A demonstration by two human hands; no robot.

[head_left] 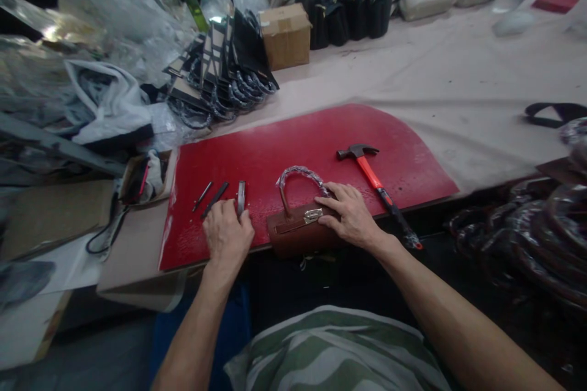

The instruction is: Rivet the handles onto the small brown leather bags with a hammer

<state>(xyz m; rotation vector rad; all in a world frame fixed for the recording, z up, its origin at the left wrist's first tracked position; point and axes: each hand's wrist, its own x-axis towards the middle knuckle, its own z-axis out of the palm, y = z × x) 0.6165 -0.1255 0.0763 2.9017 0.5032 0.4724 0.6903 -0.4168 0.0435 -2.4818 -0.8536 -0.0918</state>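
A small brown handbag (293,238) lies at the near edge of a red board (293,140). Its arched handle (300,170) is wrapped in clear film, and a metal clasp (313,215) shows on its front. My right hand (351,214) grips the bag's right side, fingers by the handle base and thumb near the clasp. To the left, my left hand (228,232) rests low over the board, thumb and fingers apart around the near end of a grey metal tool (241,195). Beside it are a dark flat bar (216,197) and a thin punch-like rod (202,195).
An orange-and-black claw hammer (373,180) lies right of the bag, its grip past the board's edge. Behind stand a cardboard box (285,36), stacked black bag pieces (229,67) and black bags (353,9). Wrapped handles (541,232) pile at right; a small open box (147,177) sits left.
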